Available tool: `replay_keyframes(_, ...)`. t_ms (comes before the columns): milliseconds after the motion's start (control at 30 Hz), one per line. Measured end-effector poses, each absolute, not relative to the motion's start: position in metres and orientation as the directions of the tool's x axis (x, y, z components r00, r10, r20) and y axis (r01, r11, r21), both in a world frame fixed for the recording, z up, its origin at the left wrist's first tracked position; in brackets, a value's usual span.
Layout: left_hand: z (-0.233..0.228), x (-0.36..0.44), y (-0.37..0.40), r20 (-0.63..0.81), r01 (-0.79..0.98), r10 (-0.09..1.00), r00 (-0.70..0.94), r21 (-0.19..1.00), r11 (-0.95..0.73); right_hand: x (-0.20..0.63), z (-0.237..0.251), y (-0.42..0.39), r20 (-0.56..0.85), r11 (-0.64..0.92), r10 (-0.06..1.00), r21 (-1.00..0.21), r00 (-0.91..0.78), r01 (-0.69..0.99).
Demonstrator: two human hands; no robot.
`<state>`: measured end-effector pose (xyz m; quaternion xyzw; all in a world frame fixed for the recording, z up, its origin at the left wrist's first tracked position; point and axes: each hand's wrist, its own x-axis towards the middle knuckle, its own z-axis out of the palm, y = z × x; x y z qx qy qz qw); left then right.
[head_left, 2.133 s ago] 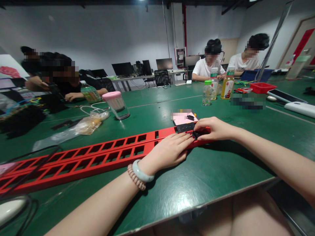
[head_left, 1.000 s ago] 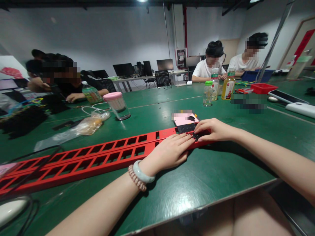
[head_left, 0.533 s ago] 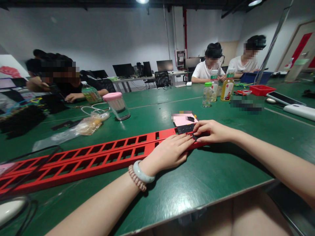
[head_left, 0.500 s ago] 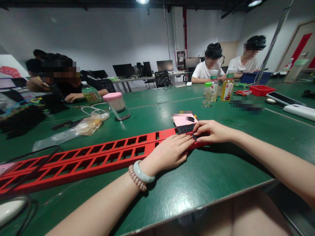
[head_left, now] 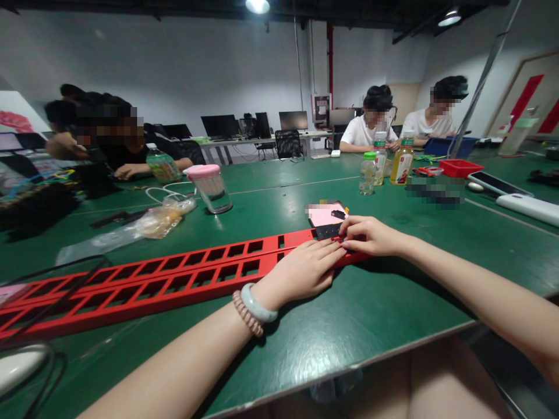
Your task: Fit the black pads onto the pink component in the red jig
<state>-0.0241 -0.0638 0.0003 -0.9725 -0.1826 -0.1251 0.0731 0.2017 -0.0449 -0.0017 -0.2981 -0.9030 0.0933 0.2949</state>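
A long red slotted frame (head_left: 220,253) with two rows of rectangular openings lies across the table. My left hand (head_left: 301,267) rests palm down on its right part, fingers stretched out. At the frame's right end my right hand (head_left: 369,234) has its fingers curled and pinched together against the frame, close to my left fingertips. What sits between those fingers is hidden. Just beside them a black plate (head_left: 327,231) with small holes is set at the frame's far side. Behind it lies a pink pad (head_left: 325,214) with a small black piece (head_left: 338,215) on top.
On the green table (head_left: 271,198) stand a pink-lidded glass (head_left: 212,189) and several bottles, one a yellow drink bottle (head_left: 400,166). A plastic bag (head_left: 152,227), a red tray (head_left: 462,168) and a black cable (head_left: 56,265) lie around. Other people sit at the far side.
The view tilts up slightly. My right fingers have shifted a little on the frame's right end; my left hand stays in place on it.
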Motion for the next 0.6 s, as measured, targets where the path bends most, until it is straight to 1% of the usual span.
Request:
replay_keyframes(100, 0.001, -0.024, -0.064, 0.276, 0.366, 0.327, 0.904, -0.101, -0.925, 0.198, -0.004, -0.043, 0.509, 0.822, 0.566, -0.290, -0.648, 0.491)
replay_keyframes(200, 0.001, -0.024, -0.065, 0.282, 0.362, 0.320, 0.904, -0.109, -0.926, 0.196, -0.007, -0.040, 0.585, 0.842, 0.511, -0.191, -0.630, 0.505)
replay_keyframes(267, 0.002, -0.024, -0.066, 0.285, 0.363, 0.319, 0.904, -0.117, -0.924, 0.197, -0.008, -0.036, 0.661, 0.829, 0.482, -0.132, -0.575, 0.543)
replay_keyframes(333, 0.002, -0.025, -0.066, 0.290, 0.363, 0.316, 0.904, -0.126, -0.923, 0.199, -0.008, -0.029, 0.729, 0.786, 0.478, -0.107, -0.489, 0.608)
replay_keyframes(400, 0.001, -0.025, -0.066, 0.295, 0.360, 0.310, 0.904, -0.133, -0.924, 0.203, -0.009, -0.019, 0.765, 0.723, 0.499, -0.109, -0.407, 0.682)
replay_keyframes(467, 0.001, -0.025, -0.066, 0.300, 0.358, 0.305, 0.904, -0.137, -0.924, 0.208, -0.012, -0.007, 0.763, 0.660, 0.539, -0.119, -0.357, 0.741)
replay_keyframes(600, 0.000, -0.025, -0.066, 0.300, 0.358, 0.305, 0.904, -0.142, -0.923, 0.217, -0.023, 0.019, 0.684, 0.600, 0.639, -0.158, -0.351, 0.784)
